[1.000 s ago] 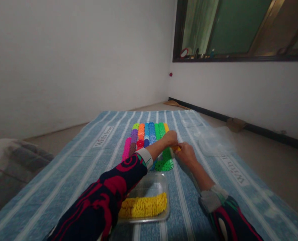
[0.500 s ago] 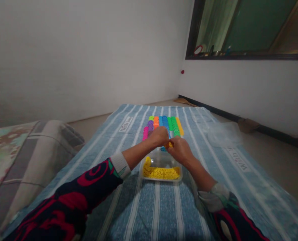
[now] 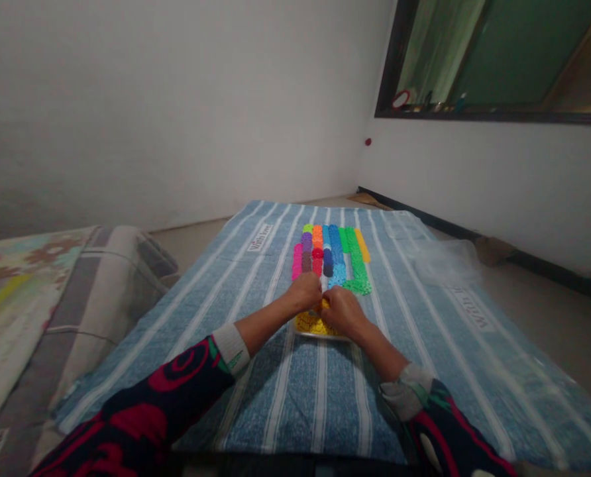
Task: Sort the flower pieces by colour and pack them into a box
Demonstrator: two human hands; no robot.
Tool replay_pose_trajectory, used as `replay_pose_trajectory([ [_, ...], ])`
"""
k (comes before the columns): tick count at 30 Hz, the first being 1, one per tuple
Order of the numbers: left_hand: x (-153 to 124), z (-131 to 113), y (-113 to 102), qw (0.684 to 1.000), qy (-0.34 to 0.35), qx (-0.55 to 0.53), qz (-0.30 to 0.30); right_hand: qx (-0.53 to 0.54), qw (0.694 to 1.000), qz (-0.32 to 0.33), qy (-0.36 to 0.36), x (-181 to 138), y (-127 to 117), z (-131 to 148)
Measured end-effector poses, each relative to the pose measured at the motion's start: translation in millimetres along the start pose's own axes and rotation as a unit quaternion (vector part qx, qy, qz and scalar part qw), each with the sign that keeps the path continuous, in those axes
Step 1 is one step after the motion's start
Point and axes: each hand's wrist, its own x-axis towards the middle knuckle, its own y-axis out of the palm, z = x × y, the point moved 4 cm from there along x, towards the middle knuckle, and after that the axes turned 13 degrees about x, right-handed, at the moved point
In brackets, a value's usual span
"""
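My left hand (image 3: 305, 293) and my right hand (image 3: 338, 311) meet over a clear plastic tray (image 3: 342, 337) of yellow toy pieces (image 3: 306, 324). Both hands pinch a small yellow piece (image 3: 324, 304) between their fingertips. Just beyond the hands, rows of coloured pieces (image 3: 331, 257) lie side by side on the blue striped mat (image 3: 320, 377): pink, purple, orange, blue, green and yellow. Most of the tray is hidden behind my hands.
A crumpled clear plastic bag (image 3: 447, 262) lies on the mat's right side. A folded grey blanket (image 3: 101, 291) and a patterned quilt (image 3: 12, 291) sit at the left. White walls close the far side, and a dark-framed window (image 3: 499, 59) is at upper right.
Both hands drew back from the coloured rows to the yellow tray, still together on a yellow piece. The view swung left, so the blanket and quilt came in.
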Motion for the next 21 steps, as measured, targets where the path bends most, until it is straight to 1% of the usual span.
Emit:
replay_pose_trajectory([
  [5, -1.6, -0.6, 8.3, 1.000, -0.018, 0.016, -0.001, 0.010, 1.000, 0.013, -0.002, 4.2, 4.1, -3.0],
  [11, -3.4, -0.7, 15.6, 0.999, 0.008, 0.037, -0.036, 0.033, 0.999, 0.036, -0.012, 8.5, 6.2, -4.2],
  [16, -2.4, 1.3, 17.2, 0.998, 0.026, 0.054, -0.031, 0.053, 0.997, 0.053, -0.015, 11.9, 6.5, -6.0],
  [21, -8.2, 0.4, 15.4, 0.995, 0.053, 0.076, -0.035, 0.080, 0.994, 0.064, -0.025, 13.0, 7.7, -6.9],
])
